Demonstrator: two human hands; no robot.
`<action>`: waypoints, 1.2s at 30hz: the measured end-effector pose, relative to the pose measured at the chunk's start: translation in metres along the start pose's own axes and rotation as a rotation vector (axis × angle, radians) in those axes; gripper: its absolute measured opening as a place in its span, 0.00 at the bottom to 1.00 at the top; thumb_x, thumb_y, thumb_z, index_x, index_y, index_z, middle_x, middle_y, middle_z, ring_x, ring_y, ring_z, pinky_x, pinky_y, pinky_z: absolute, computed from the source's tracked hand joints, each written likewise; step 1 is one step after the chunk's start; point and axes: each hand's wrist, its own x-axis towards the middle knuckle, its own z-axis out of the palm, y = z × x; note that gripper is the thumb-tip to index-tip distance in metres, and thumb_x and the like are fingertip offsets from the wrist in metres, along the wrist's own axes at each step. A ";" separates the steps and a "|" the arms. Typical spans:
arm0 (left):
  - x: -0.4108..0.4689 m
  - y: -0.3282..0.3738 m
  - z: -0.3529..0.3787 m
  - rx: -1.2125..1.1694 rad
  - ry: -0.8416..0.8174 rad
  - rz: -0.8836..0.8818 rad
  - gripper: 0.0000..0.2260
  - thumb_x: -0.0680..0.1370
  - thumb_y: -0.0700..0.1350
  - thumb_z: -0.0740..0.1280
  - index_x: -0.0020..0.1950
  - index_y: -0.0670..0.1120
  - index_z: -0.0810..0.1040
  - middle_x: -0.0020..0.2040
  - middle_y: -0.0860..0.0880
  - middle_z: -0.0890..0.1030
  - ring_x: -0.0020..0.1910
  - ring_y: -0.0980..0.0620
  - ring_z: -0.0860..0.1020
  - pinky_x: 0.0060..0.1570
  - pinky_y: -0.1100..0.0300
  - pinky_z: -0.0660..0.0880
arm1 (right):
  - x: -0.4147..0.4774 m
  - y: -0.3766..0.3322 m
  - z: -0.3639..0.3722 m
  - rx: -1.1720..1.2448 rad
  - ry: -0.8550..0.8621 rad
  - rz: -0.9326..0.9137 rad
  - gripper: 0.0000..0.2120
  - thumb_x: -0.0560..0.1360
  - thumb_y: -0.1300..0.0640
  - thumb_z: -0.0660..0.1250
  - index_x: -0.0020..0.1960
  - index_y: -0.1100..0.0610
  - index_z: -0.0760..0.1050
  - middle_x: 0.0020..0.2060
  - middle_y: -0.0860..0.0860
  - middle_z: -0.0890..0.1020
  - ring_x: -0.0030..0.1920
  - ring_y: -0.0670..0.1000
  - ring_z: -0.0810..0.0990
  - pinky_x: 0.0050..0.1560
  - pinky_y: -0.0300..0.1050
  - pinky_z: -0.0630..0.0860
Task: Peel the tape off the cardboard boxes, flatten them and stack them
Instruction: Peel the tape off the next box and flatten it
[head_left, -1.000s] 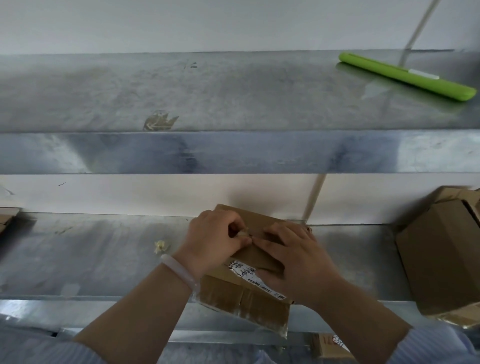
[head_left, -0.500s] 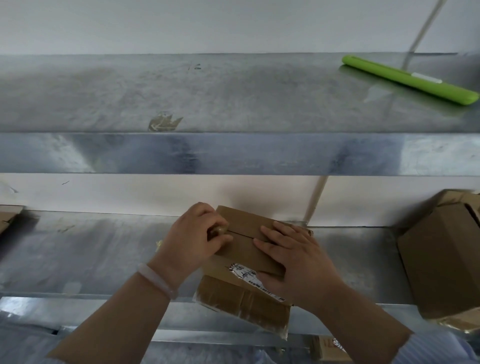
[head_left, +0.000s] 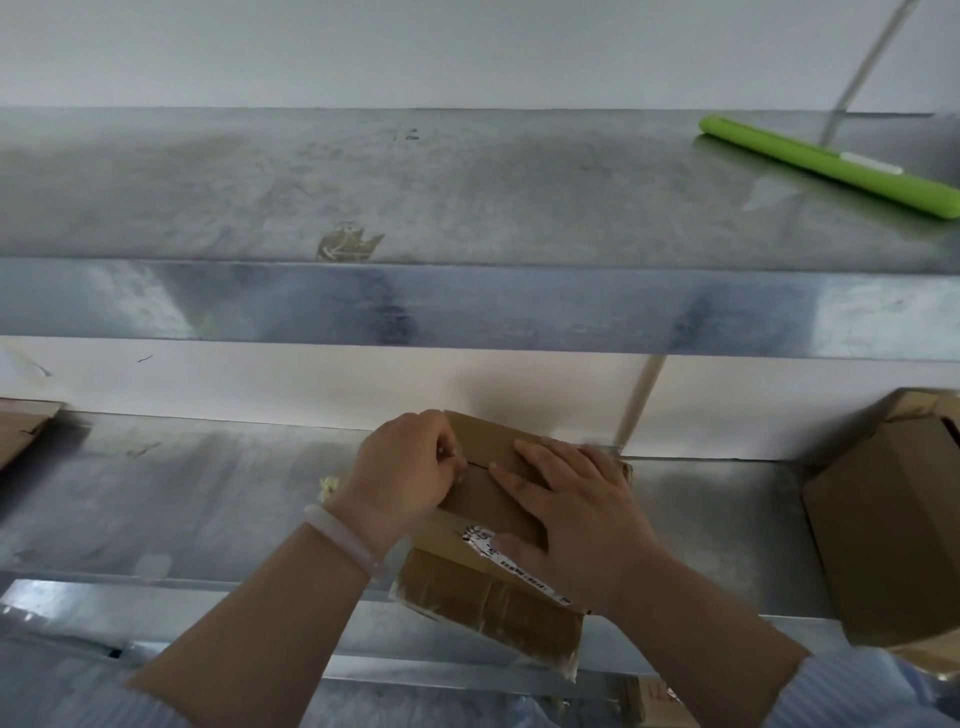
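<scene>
On box (head_left: 480, 496): left grip (head_left: 402, 467) round tape (head_left: 450, 453), right (head_left: 576, 514) flat.

Forearms bare, and there's a smooth, milky-white bangle (head_left: 343, 540) ringing the wrist of the left hand (head_left: 402, 467), lower centre. Pale blue, finely striped cloth: left sleeve (head_left: 78, 696) lower left, right sleeve (head_left: 857, 696) lower right.

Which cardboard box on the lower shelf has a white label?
The small box under the left hand and right hand; the bigger box at right shows plain brown only.
</scene>
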 end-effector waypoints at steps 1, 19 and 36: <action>0.000 -0.002 -0.001 -0.049 0.017 -0.028 0.05 0.74 0.47 0.70 0.42 0.51 0.75 0.42 0.57 0.78 0.43 0.56 0.76 0.41 0.62 0.70 | 0.000 0.001 0.001 0.007 -0.001 0.001 0.32 0.74 0.28 0.48 0.71 0.40 0.69 0.70 0.48 0.72 0.71 0.54 0.69 0.71 0.59 0.61; -0.002 -0.042 0.000 -0.371 0.199 -0.095 0.06 0.74 0.40 0.71 0.41 0.48 0.76 0.42 0.52 0.79 0.37 0.55 0.80 0.39 0.63 0.79 | 0.002 0.015 -0.005 0.026 -0.007 -0.049 0.30 0.73 0.29 0.52 0.68 0.40 0.72 0.68 0.47 0.75 0.68 0.52 0.74 0.67 0.58 0.68; -0.053 -0.039 0.013 -0.339 0.117 -0.251 0.09 0.71 0.56 0.72 0.39 0.52 0.77 0.34 0.55 0.80 0.35 0.61 0.78 0.35 0.71 0.73 | 0.013 -0.005 -0.004 -0.045 -0.011 -0.099 0.29 0.71 0.31 0.56 0.68 0.42 0.69 0.64 0.50 0.75 0.64 0.55 0.74 0.65 0.59 0.70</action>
